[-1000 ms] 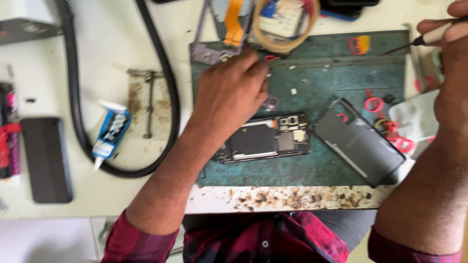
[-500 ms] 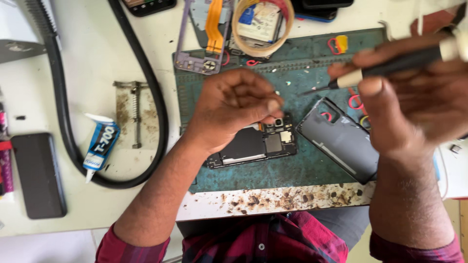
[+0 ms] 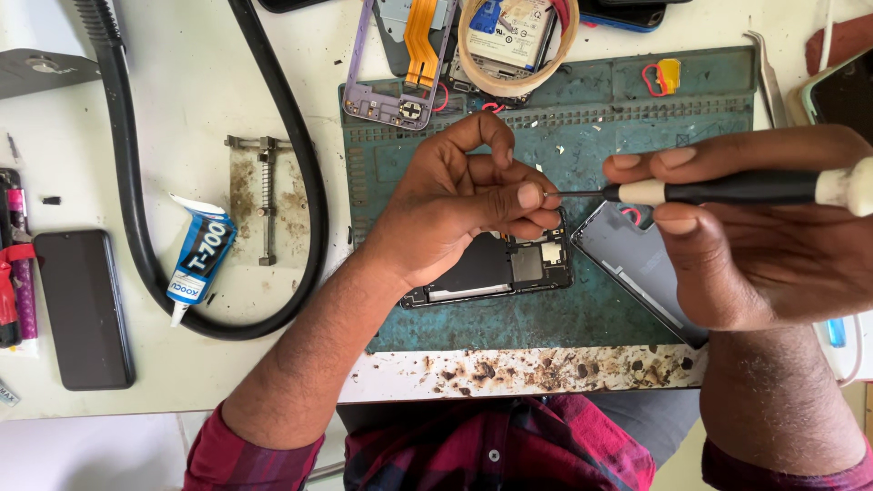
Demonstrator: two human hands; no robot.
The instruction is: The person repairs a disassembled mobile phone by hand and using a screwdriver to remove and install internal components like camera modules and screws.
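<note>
nearest me, the worn front edge of the white table shows burn marks just below the green mat. my left hand is pinched shut above the opened phone, fingertips meeting the tip of the screwdriver; what it pinches is too small to tell. my right hand is closed around that screwdriver, over the grey back cover. there's little free mat between the hands. further out, a purple frame overlaps the mat's far edge; a glue tube lies inside the black hose loop.
</note>
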